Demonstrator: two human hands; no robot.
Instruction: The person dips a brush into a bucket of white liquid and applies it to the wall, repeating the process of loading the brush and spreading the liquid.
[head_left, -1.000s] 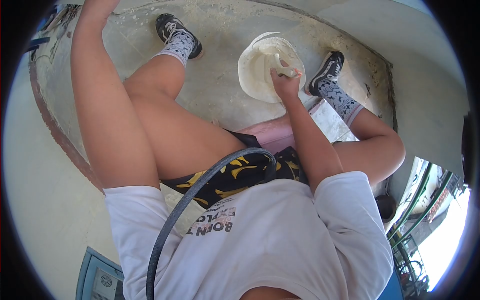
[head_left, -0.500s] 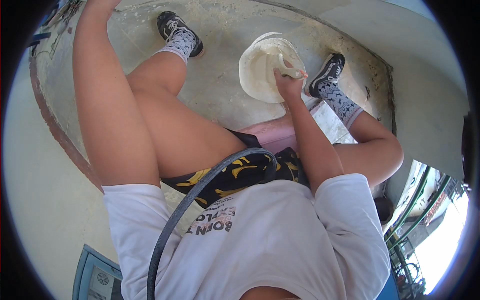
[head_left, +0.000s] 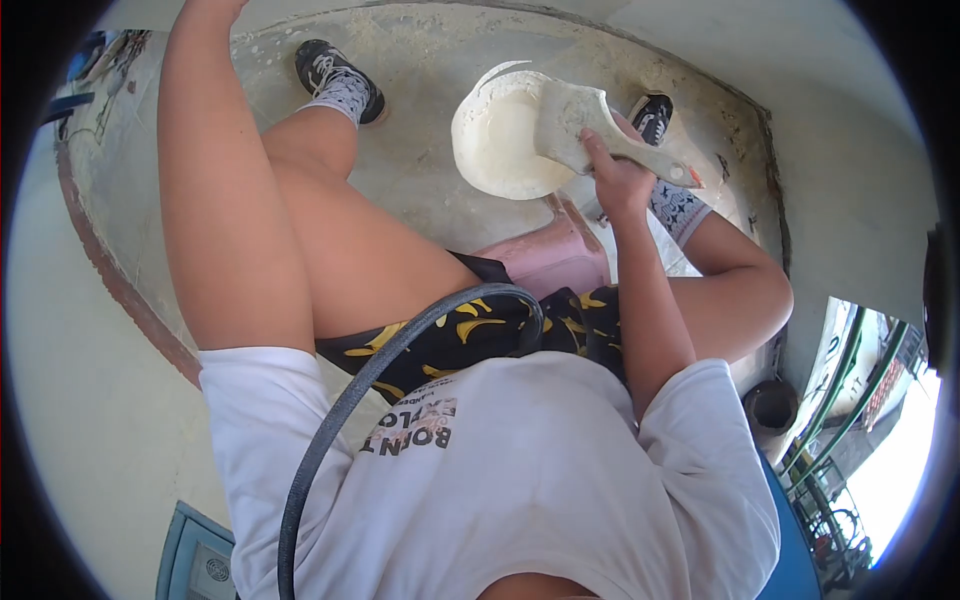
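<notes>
The scoop, caked in white paste, is held up at a slant over the right part of the white basin. Its broad blade hangs above the basin's inside and its handle runs down to the right, ending in an orange tip. The right hand has it by the handle, the fingers closed around the shaft just behind the blade.

The basin sits on the concrete floor between the person's feet, and its inside is coated with the same white stuff. The left shoe stands well to the left of it. The right shoe is just beside its right rim, partly hidden behind the scoop's handle.

The left arm stretches up along the left thigh to the top edge of the picture. The hand is cut off there, so how its fingers stand cannot be told.

The person sits on a pink stool, with knees spread. A dark hose curves across the lap, over the black shorts with yellow bananas and the white shirt.
</notes>
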